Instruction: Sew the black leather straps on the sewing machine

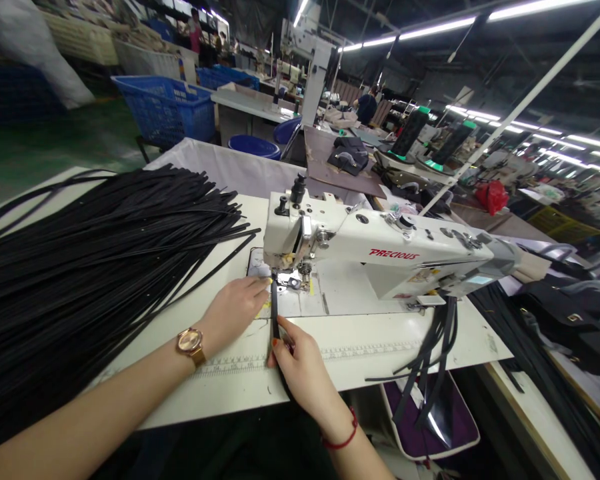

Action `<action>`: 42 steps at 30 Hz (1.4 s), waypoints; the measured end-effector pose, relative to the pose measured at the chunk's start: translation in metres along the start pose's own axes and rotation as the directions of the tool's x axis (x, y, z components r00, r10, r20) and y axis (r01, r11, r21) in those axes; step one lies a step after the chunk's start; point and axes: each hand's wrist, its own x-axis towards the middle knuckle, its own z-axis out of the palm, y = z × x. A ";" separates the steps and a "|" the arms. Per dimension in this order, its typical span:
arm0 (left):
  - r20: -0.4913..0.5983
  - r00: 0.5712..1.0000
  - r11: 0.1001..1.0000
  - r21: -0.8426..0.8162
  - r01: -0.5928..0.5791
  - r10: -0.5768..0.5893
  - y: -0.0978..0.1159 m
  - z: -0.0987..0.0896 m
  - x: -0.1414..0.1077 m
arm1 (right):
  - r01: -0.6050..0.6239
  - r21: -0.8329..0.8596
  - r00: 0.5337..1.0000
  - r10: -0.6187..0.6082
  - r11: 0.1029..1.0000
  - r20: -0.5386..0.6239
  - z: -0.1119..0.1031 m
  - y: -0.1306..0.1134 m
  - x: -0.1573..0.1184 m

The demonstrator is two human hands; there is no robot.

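A white sewing machine (380,250) stands on the pale table, with its needle area at the left end. One narrow black strip (274,303) runs from under the presser foot toward the table's front edge. My left hand (237,308), with a gold watch on the wrist, lies flat beside the needle plate, its fingertips at the strip's left side. Nearer the front edge, my right hand (297,360) pinches the strip between thumb and fingers. Left of the machine lies a large pile of black strips (105,247).
More black strips (443,340) hang over the table edge at the right, above a purple-lined tray (460,420). Behind are a blue basket (167,110), blue stools (255,146) and thread cones (411,133). A person (367,107) is in the background.
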 end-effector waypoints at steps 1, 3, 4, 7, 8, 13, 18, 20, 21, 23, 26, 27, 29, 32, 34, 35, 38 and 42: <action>-0.002 1.000 1.000 -0.015 -0.002 0.002 0.000 0.002 -0.001 | -0.004 0.002 1.000 0.004 1.000 -0.005 0.000 0.000 0.000; -0.010 1.000 0.999 -0.038 -0.001 0.000 0.001 0.004 -0.003 | -0.014 0.007 1.000 0.014 1.000 -0.012 0.001 0.000 -0.001; -0.015 1.000 0.999 -0.050 0.002 -0.003 0.001 0.005 -0.003 | -0.018 0.011 1.000 0.018 1.000 -0.016 0.001 0.000 -0.001; -0.024 1.000 0.997 -0.079 0.008 -0.010 0.001 0.006 -0.003 | -0.017 0.023 1.000 0.017 1.000 -0.019 0.002 -0.001 -0.001; -0.023 1.000 0.996 -0.085 0.007 -0.009 0.001 0.006 -0.003 | -0.015 0.023 1.000 0.016 1.000 -0.023 0.002 -0.001 -0.001; -0.023 1.000 0.996 -0.093 0.003 -0.006 0.000 0.006 -0.002 | -0.016 0.018 0.999 0.016 1.000 -0.036 0.003 -0.002 0.000; -0.030 1.000 0.995 -0.099 -0.002 -0.002 0.000 0.006 -0.002 | -0.028 0.019 0.999 0.028 0.999 -0.036 0.003 -0.003 -0.001; -0.028 1.000 0.995 -0.104 0.001 -0.004 0.001 0.004 -0.002 | -0.037 0.016 0.999 0.038 0.999 -0.029 0.002 -0.004 0.000; -0.027 1.000 0.994 -0.109 0.001 -0.004 0.001 0.004 -0.002 | -0.039 0.016 0.999 0.039 0.999 -0.028 0.002 -0.005 0.000; -0.029 1.000 0.993 -0.119 -0.002 -0.001 0.001 0.002 -0.002 | -0.037 0.021 0.999 0.038 0.999 -0.029 0.002 -0.005 0.000; -0.029 1.000 0.992 -0.122 -0.004 0.000 0.002 0.001 -0.001 | -0.030 0.027 0.999 0.031 0.999 -0.031 0.003 -0.004 0.000; -0.026 1.000 0.993 -0.120 -0.003 0.000 0.002 0.001 -0.001 | -0.028 0.028 0.999 0.029 0.999 -0.031 0.003 -0.004 0.000; -0.020 1.000 0.993 -0.116 -0.001 -0.002 0.002 0.001 -0.001 | -0.027 0.023 0.999 0.028 0.999 -0.037 0.004 -0.003 0.000; -0.027 1.000 0.993 -0.117 0.001 -0.004 0.002 0.002 -0.001 | -0.030 0.010 0.999 0.030 1.000 -0.039 0.004 -0.003 0.000; -0.035 0.999 0.993 -0.118 0.000 -0.004 0.002 0.003 -0.001 | -0.026 0.006 0.999 0.026 1.000 -0.034 0.003 -0.003 0.000; -0.036 0.999 0.993 -0.117 -0.001 -0.003 0.002 0.003 -0.001 | -0.025 0.008 0.999 0.025 1.000 -0.033 0.003 -0.002 0.001; -0.034 0.999 0.994 -0.107 -0.006 0.002 0.000 0.005 -0.001 | -0.030 0.018 0.999 0.030 0.999 -0.035 0.004 -0.002 0.002; -0.022 1.000 0.995 -0.100 -0.010 0.008 -0.001 0.005 -0.001 | -0.037 0.021 0.999 0.038 0.999 -0.036 0.004 -0.003 0.004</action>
